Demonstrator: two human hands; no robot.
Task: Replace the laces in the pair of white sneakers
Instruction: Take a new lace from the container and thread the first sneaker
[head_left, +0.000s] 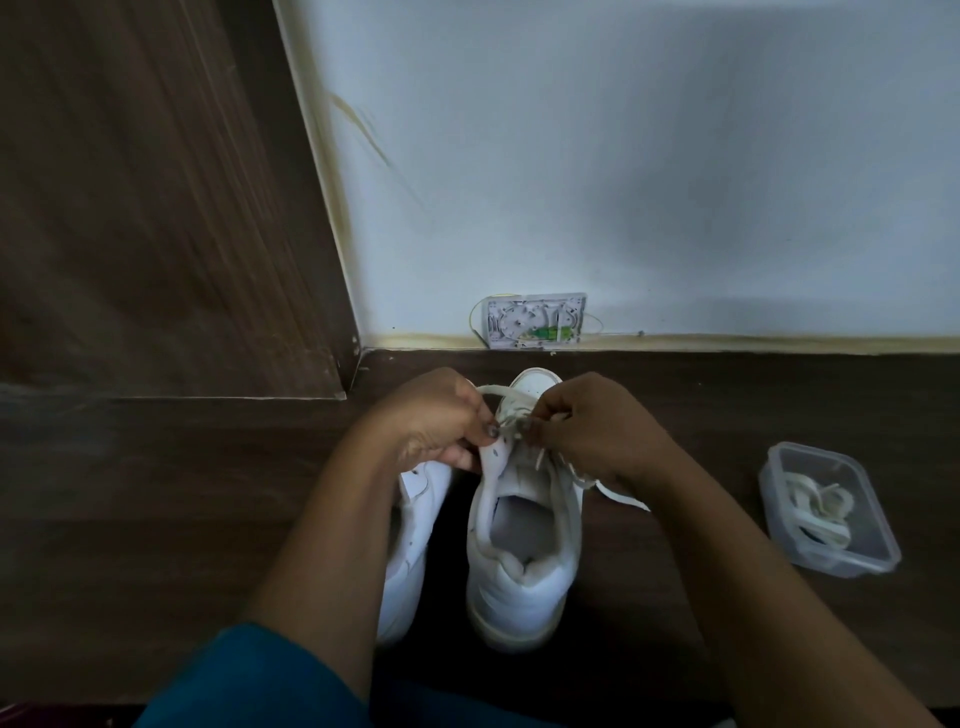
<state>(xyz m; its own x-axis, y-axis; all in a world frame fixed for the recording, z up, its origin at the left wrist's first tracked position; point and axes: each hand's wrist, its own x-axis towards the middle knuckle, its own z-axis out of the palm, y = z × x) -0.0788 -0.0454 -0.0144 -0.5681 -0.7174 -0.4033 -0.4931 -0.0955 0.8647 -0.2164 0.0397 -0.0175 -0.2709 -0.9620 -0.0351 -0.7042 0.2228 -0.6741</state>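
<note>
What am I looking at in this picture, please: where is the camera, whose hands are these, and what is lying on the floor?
There is no machine here, only a person working with bare hands. The single picture comes from a wide-angle camera worn on that person's head, looking forward and down, so the arms reach in from the bottom. On the dark wooden floor stands a white sneaker, heel towards the camera. A second sneaker stands beside it, partly hidden by a forearm. The left hand and right hand each pinch the lace over the sneaker's eyelets. Off to the right, a clear plastic container holds coiled laces. By the wall sits a small open wall box.
</note>
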